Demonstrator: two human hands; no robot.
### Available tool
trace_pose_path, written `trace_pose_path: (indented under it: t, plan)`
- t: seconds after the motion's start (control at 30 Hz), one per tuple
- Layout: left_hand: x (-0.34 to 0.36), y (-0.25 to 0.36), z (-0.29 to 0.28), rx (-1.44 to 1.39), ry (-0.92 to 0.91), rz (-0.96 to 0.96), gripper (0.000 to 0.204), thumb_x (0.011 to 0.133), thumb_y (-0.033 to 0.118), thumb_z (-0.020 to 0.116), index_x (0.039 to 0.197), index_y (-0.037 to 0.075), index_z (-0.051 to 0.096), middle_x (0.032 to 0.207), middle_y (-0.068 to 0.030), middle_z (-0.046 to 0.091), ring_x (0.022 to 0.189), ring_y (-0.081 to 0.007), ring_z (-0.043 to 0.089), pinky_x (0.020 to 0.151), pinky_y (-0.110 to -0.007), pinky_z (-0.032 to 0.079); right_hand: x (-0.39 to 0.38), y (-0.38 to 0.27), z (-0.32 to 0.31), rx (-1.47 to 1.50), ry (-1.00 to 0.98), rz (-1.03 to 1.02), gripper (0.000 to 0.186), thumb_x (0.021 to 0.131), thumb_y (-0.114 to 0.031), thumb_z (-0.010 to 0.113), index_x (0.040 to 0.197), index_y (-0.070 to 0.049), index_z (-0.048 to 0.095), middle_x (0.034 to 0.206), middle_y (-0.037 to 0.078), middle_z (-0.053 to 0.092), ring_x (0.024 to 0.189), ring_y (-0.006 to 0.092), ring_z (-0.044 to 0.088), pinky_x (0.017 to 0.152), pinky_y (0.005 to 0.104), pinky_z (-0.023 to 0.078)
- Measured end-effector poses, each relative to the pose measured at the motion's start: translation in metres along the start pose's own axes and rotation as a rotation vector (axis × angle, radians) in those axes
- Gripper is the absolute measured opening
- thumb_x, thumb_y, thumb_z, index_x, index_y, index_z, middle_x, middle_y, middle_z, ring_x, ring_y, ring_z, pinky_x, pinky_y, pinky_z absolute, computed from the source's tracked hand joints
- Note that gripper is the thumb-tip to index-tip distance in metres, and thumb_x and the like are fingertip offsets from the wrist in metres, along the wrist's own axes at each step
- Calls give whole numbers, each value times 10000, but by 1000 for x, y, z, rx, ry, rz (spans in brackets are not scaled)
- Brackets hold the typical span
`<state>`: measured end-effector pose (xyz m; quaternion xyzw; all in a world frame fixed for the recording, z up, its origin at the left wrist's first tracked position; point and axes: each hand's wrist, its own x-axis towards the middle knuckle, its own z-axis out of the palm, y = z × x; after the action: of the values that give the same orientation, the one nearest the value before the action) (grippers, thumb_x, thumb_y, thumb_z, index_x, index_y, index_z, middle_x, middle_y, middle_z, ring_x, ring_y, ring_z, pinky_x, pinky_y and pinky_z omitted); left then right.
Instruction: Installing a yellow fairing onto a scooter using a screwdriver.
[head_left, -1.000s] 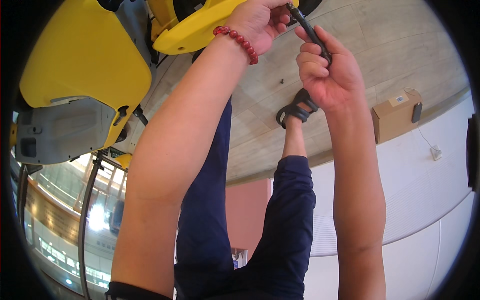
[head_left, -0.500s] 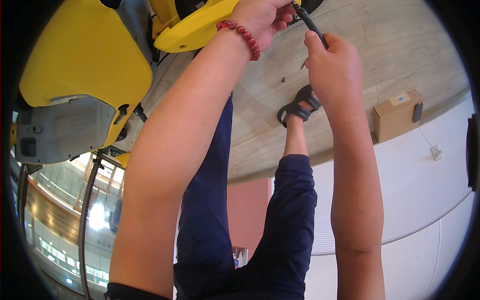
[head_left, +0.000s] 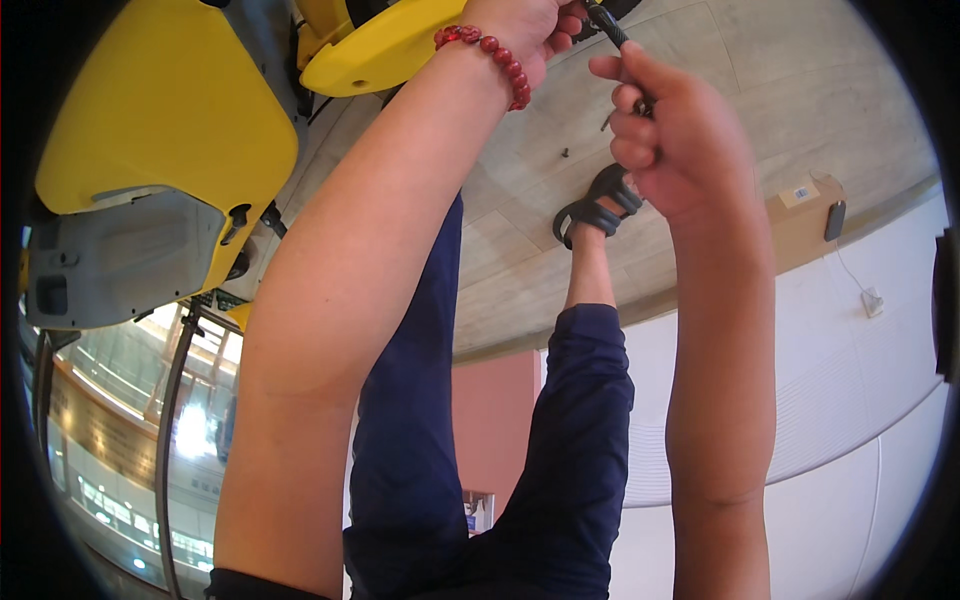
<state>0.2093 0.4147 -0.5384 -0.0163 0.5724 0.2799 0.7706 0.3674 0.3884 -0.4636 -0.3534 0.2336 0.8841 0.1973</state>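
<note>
My right hand holds a black hand tool with a ridged handle, its fingers curled and its thumb along the handle. The exact kind of tool is unclear. A thin dark rod juts out beside my right fingers. My left hand has curled fingers close to the tool's far end, against the top edge of the picture. What those fingertips grip is cut off. Red beads circle my left wrist. Just beyond my left hand is a curved yellow panel.
A large yellow and grey machine fills the upper left. One small dark piece lies on the wood-look floor near my sandal. A cardboard box stands by the white wall at right, with a black device and a cord.
My right hand has turned and shifted its grip, showing its curled fingers, with the index finger now loosened from the handle. My left hand has moved slightly upward.
</note>
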Motion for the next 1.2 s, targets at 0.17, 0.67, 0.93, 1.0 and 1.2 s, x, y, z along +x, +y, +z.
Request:
trace_pose_path:
  t: [0.17,0.67,0.93,1.0,1.2]
  plan:
    - [-2,-4,-2,-18,28,46,154,937,156,563,812,73,599,709,-12,580,595,-101,502,519,-224,410,5,12,0,193,204,-189,317,1009,-200,422,1134,79,504,660,-11,455,442,46,330,372,198,300]
    - [3,-5,-11,-105,-104,-37,82,934,132,573,874,85,603,721,-9,592,607,-96,508,546,-210,409,14,41,23,-1596,949,-695,395,855,-298,641,1121,-6,637,674,19,551,540,119,496,497,264,390]
    - [-1,-9,2,-216,-20,4,77,923,134,594,856,98,606,708,3,565,581,-94,486,533,-208,408,10,24,-1,267,138,-245,313,991,-158,450,1200,66,514,687,6,463,481,49,365,338,187,274]
    - [-6,-5,1,-240,-33,-21,79,924,136,591,857,96,606,716,0,568,585,-94,488,533,-212,411,9,20,-10,320,102,-243,314,992,-157,446,1200,69,513,682,5,458,484,50,365,339,188,275]
    - [-2,-4,-5,-229,-95,-31,63,926,120,581,879,81,599,717,-3,568,592,-94,498,523,-218,409,10,38,22,-293,620,-457,249,917,-224,571,955,10,646,669,49,568,513,123,498,478,279,432]
